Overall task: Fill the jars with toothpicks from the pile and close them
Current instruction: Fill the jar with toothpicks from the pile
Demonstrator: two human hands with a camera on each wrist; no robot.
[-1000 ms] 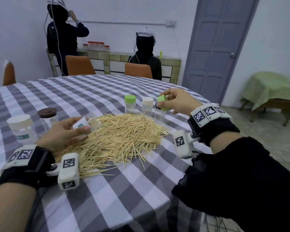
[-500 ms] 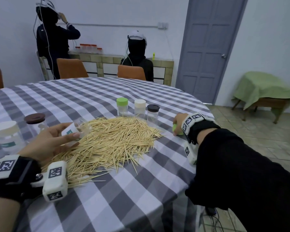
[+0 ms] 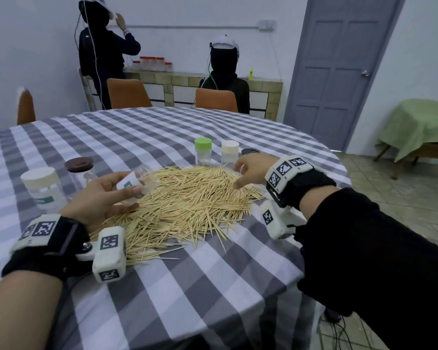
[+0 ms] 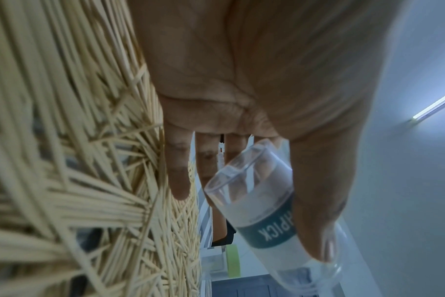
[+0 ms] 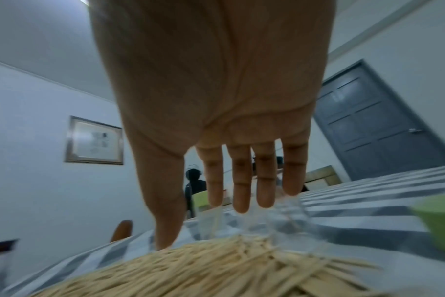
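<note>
A broad pile of toothpicks (image 3: 187,203) lies on the checked tablecloth. My left hand (image 3: 119,190) grips an open clear jar (image 3: 143,179) with a teal label, tilted with its mouth toward the pile's left edge. In the left wrist view the thumb and fingers wrap the jar (image 4: 262,211), which looks empty, beside the pile (image 4: 89,180). My right hand (image 3: 240,176) hovers over the pile's far right edge, empty with its fingers (image 5: 241,191) straight. A green lid (image 5: 440,217) lies on the table to its right.
Lidded jars stand behind the pile: a green-lidded jar (image 3: 202,154), a white-lidded jar (image 3: 229,155) and a dark-lidded jar (image 3: 249,151) half hidden by my right hand. A brown-lidded jar (image 3: 79,170) and a white-lidded jar (image 3: 42,185) stand left. Two people are at the far counter.
My right hand carried the green lid from above the back jars to the table's right side, let it go, and came back over the pile empty. The left hand kept holding the jar.
</note>
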